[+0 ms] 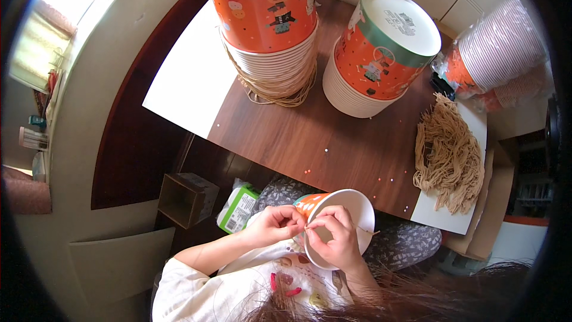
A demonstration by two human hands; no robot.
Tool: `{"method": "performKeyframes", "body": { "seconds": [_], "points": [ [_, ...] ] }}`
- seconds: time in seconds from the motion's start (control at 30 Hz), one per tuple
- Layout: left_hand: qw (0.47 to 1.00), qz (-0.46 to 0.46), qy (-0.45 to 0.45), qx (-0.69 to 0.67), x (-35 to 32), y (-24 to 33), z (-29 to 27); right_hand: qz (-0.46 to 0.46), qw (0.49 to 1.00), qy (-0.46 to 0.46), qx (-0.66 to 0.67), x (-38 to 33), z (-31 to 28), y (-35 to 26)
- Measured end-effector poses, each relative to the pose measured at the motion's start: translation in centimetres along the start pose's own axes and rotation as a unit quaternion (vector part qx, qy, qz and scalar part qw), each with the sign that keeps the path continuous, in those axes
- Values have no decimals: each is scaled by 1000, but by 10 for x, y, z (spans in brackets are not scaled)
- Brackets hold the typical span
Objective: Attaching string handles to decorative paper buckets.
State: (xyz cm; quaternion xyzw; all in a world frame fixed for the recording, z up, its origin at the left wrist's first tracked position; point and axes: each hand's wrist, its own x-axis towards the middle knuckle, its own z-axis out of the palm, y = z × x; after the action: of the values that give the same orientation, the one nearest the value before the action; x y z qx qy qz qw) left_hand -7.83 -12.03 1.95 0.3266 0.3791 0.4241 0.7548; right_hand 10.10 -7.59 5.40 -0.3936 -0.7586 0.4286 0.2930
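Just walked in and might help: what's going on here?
A person works at the left rim of an orange bucket, left hand and right hand fingertip to fingertip on something too small to tell. Cord pokes past the bucket's right side. Two upside-down bucket stacks and a cord bundle sit on the table.

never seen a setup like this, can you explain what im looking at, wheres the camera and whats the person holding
There's no machine: these are a person's bare hands. The one picture comes from a wide fisheye camera worn on the head, looking down, so straight edges bend near its rim.

On the table stand two stacks of upside-down paper tubs: the left stack, with beige cords around its lower part, and the right stack. A tangled cord bundle lies at the right, and tiny beads or dots are scattered about.

Over the lap, the left hand and right hand meet at the rim of a tilted tub. Whatever their fingertips work on is too small to identify.
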Motion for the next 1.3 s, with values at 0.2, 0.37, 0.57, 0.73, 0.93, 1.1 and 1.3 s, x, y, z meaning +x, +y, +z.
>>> {"method": "performKeyframes", "body": {
  "seconds": [0.2,0.37,0.57,0.73,0.93,1.1,1.3],
  "points": [
    [1000,11,0,17,0,0,2,0,1000,14,11,1,1,0],
    [968,113,79,208,-2,4,5,23,999,23,8,0,2,1],
    [901,219,126,351,-4,8,13,23,999,31,2,0,2,1],
    [836,306,139,433,1,9,17,26,999,31,-2,-1,3,1],
    [823,305,150,456,0,7,17,24,999,30,-1,0,2,-2],
    [812,309,151,471,0,6,18,22,999,31,-2,-1,2,-2],
    [792,363,149,467,4,0,15,22,999,31,-2,-1,2,-2]
  ]
}}
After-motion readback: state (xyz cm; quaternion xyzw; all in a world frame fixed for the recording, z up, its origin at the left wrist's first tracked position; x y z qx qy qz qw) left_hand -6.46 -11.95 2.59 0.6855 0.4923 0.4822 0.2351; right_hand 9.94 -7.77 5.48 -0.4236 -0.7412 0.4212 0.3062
